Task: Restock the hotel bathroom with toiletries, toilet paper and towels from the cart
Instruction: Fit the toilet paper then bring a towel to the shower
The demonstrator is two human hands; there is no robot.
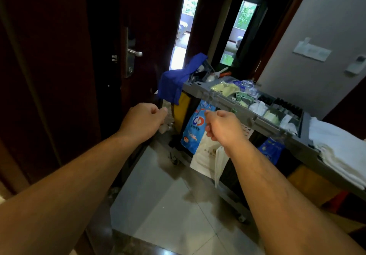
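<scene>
While left hand (pixel 142 120) and right hand (pixel 223 128) curl, grip unclear, cart tray (pixel 265 123) compartments hold packets (pixel 243 96) beside towels (pixel 340 151).

**Both hands out in front of the housekeeping cart**

The left hand (pixel 145 117) and right hand (pixel 222 126) reach forward with fingers curled; whether either pinches anything cannot be told. The grey cart (pixel 198 88) stands to the right on the tiled floor (pixel 158 195). Its top tray holds small packets (pixel 240 95) in compartments, with folded white towels (pixel 336 145) at the near end. A blue cloth (pixel 177 81) drapes over the far corner, and a blue printed bag (pixel 193 133) hangs on its side. A dark door (pixel 59 56) stands to the left.
</scene>
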